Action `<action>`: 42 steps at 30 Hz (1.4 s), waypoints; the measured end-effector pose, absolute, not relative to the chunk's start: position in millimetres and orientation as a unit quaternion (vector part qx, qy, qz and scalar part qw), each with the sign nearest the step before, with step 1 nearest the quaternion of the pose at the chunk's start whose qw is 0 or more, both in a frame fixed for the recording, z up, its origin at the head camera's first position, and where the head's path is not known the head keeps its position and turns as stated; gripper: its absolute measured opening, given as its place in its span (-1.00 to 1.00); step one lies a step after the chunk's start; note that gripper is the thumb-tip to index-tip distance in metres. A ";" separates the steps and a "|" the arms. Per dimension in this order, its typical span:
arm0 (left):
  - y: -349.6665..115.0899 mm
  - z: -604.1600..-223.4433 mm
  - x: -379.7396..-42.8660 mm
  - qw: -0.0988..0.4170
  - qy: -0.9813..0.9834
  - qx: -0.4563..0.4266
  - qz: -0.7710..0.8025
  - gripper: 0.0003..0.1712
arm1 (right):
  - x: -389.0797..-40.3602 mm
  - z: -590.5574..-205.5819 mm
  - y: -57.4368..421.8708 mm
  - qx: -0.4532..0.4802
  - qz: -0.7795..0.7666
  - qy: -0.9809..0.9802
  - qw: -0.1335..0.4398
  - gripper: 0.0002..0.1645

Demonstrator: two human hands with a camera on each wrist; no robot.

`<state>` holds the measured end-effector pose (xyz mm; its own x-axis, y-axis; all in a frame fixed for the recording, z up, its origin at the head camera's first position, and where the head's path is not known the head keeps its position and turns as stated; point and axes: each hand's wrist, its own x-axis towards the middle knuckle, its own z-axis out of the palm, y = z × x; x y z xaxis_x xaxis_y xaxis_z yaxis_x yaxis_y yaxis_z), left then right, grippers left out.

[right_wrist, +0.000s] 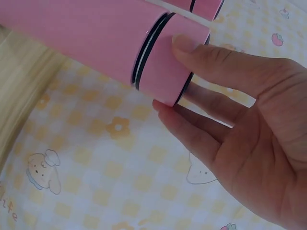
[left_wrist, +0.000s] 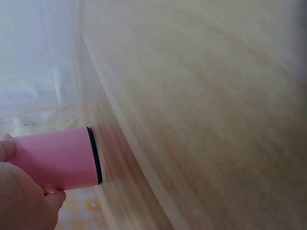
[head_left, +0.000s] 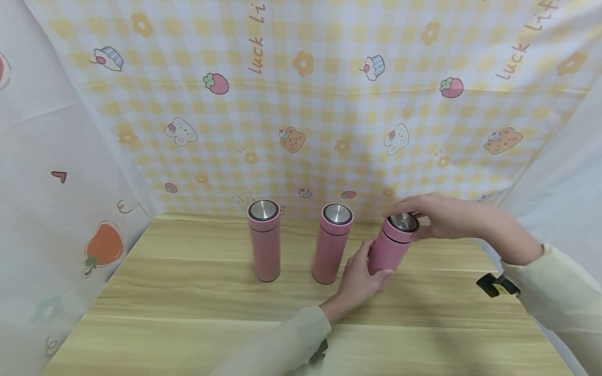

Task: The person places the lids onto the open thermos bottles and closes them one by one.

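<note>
Three pink thermos bottles with shiny silver-topped caps stand in a row on the wooden table. My left hand (head_left: 359,282) grips the body of the rightmost thermos bottle (head_left: 388,251) low down, thumb on the near side. In the left wrist view, its dark base (left_wrist: 95,155) is right at the tabletop. My right hand (head_left: 444,215) pinches that bottle's pink cap (right_wrist: 168,62) between thumb and fingers. Below the cap, a dark seam with a thin silvery line shows in the right wrist view. Nearest on the left is the middle thermos bottle (head_left: 330,250).
Farther left stands another thermos bottle (head_left: 265,248). Behind the table (head_left: 188,297) hangs a yellow checked cloth (head_left: 263,115) with cartoon prints. A white printed cloth (head_left: 56,219) hangs along the left side.
</note>
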<state>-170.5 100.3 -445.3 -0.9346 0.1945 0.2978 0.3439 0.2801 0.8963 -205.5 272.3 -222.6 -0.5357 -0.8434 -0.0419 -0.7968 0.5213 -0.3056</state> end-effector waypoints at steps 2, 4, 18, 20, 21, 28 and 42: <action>100.2 -445.0 -170.3 0.063 -0.798 -0.169 -0.575 -0.17 | -204.8 -222.9 270.8 -0.469 -0.119 0.870 0.090 -0.34; 100.1 -444.8 -170.2 0.062 -0.799 -0.171 -0.573 -0.16 | -204.4 -223.2 269.7 -0.465 -0.110 0.874 0.087 -0.33; 100.7 -443.6 -169.8 0.059 -0.804 -0.166 -0.569 -0.16 | -204.0 -223.8 267.0 -0.467 -0.103 0.875 0.074 -0.30; 100.8 -443.4 -170.0 0.057 -0.803 -0.164 -0.570 -0.16 | -203.7 -223.6 266.2 -0.462 -0.103 0.878 0.073 -0.29; 100.9 -443.4 -170.1 0.056 -0.803 -0.163 -0.570 -0.16 | -203.8 -223.6 265.8 -0.460 -0.103 0.879 0.072 -0.29; 101.7 -444.7 -169.5 0.067 -0.803 -0.168 -0.568 -0.18 | -203.6 -222.3 262.4 -0.440 -0.106 0.887 0.087 -0.31; 101.2 -443.6 -168.9 0.061 -0.802 -0.158 -0.573 -0.19 | -201.5 -222.6 252.6 -0.387 -0.082 0.915 0.080 -0.49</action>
